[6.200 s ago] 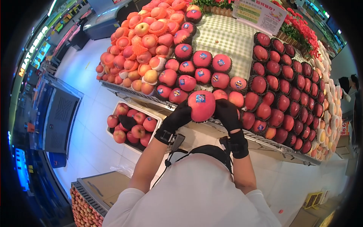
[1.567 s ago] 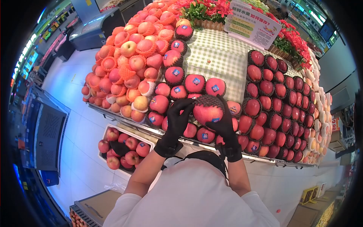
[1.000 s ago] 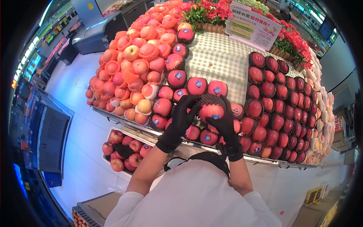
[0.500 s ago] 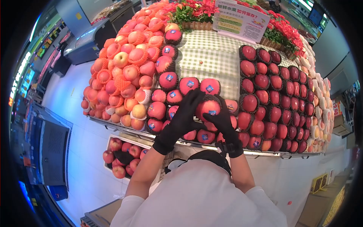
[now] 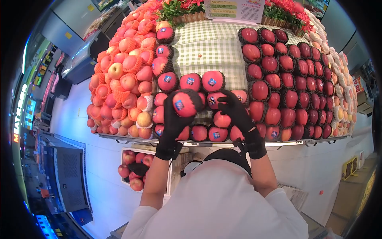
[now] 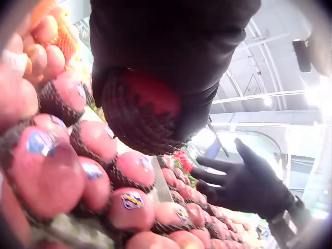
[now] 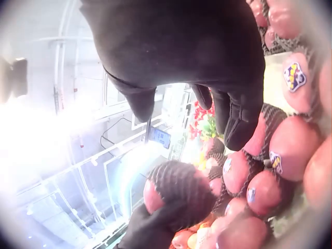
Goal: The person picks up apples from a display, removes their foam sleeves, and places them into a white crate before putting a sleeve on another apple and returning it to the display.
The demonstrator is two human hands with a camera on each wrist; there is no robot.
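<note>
My gloved left hand grips a large red apple with a blue sticker, held above the front rows of the display. A black foam net wraps one side of it in the right wrist view. My gloved right hand has its fingers loosely spread and holds nothing; its fingertips are close over a stickered apple in the rows. From the left wrist, the right hand shows spread fingers, apart from the held apple. Several netted apples stand around both hands.
A checked cloth covers the stand behind these apples. Rows of darker apples fill the right side; a pile in orange nets rises at left. A white crate of apples is below left. A sign and red flowers stand behind.
Earlier both hands were at the apple, which gained a black net between the oldest frame and the later ones. Now the left hand has carried it leftward, and the right hand has let go.
</note>
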